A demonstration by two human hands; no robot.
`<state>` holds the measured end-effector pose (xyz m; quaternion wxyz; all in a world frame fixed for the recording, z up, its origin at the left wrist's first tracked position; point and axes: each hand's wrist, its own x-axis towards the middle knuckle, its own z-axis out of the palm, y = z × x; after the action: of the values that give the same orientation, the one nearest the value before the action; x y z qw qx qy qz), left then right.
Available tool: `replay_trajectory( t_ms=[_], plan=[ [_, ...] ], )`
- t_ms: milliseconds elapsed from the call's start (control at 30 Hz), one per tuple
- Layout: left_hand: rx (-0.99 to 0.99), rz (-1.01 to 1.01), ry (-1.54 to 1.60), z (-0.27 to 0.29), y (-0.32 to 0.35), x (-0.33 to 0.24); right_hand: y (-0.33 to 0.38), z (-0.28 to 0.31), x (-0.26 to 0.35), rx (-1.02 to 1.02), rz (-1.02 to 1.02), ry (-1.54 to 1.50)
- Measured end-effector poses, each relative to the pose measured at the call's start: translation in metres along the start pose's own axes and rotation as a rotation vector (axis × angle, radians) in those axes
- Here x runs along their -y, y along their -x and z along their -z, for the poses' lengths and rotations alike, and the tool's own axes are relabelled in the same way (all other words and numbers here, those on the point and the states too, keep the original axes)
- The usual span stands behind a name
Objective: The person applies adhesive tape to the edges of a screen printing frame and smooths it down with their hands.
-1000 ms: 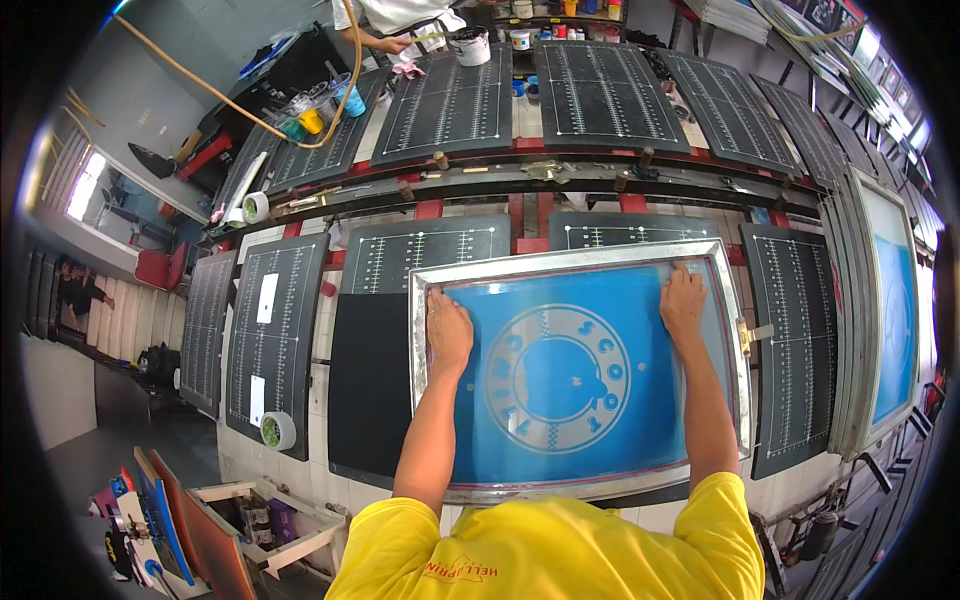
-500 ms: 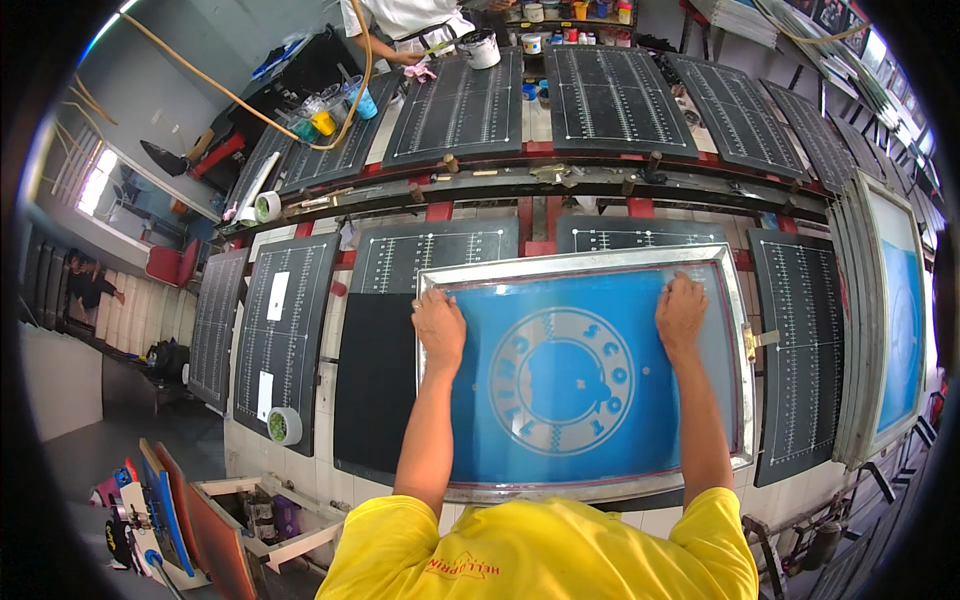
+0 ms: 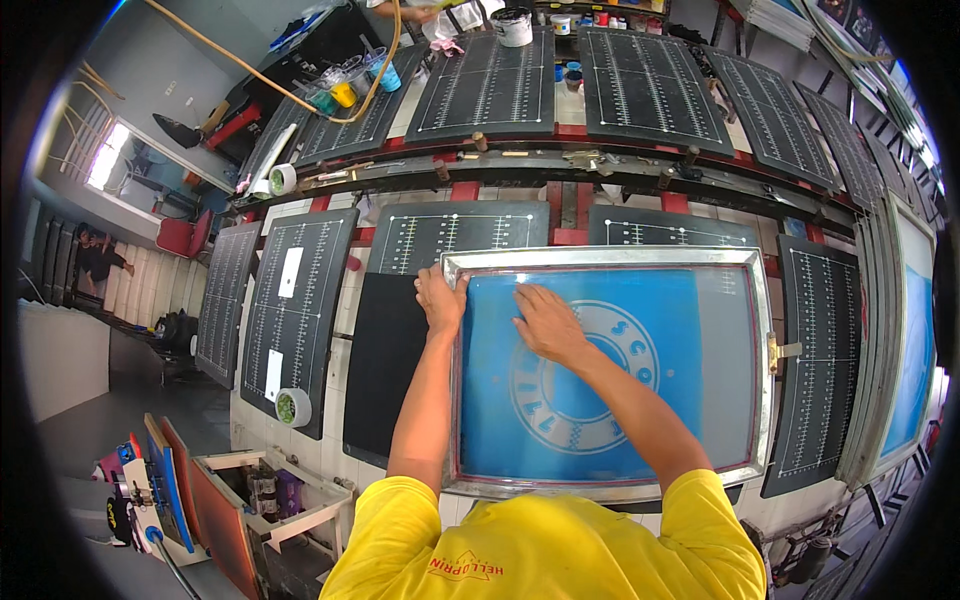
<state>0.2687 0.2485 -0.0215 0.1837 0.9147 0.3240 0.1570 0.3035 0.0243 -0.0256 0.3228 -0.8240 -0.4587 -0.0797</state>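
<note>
A large screen-printing frame (image 3: 610, 260) with a silver metal rim lies before me over dark boards. Its mesh has a blue coating (image 3: 660, 300) with a pale ring-shaped design (image 3: 535, 420) in the middle. My left hand (image 3: 440, 302) is closed on the frame's left rail, close to its far corner. On the blue mesh, at the upper left of the ring, my right hand (image 3: 552, 322) rests palm down with its fingers stretched out. The right forearm crosses over the design and hides part of it. A small metal clip (image 3: 785, 350) sits on the right rail.
Marked dark boards (image 3: 460, 230) stand in two rows, with a dark rail (image 3: 400, 175) between them. Green tape rolls (image 3: 293, 407) lie at left. Several framed screens (image 3: 905, 330) lean at right. Across the far row are a paint bucket (image 3: 513, 27) and a person's hand (image 3: 420, 13).
My right hand has left the frame's upper right area and moved left onto the mesh. My left hand stays at the left rail. The view has shifted a little.
</note>
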Motion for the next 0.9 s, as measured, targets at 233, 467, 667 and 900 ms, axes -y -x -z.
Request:
replay_trajectory(
  t_ms=[233, 467, 667, 900],
  plan=[
    [-0.048, 0.026, 0.158, -0.005, -0.003, 0.006, -0.041, -0.03, 0.02, 0.112, -0.065, 0.095],
    [-0.025, 0.02, 0.258, -0.009, -0.004, 0.021, -0.054, -0.056, 0.041, 0.103, -0.071, 0.217],
    [-0.045, 0.005, 0.281, -0.015, -0.006, 0.032, -0.062, -0.063, 0.053, 0.113, -0.109, 0.247],
    [-0.058, -0.048, 0.249, -0.016, -0.007, 0.033, -0.041, -0.056, 0.041, 0.013, -0.154, 0.113]
  ],
)
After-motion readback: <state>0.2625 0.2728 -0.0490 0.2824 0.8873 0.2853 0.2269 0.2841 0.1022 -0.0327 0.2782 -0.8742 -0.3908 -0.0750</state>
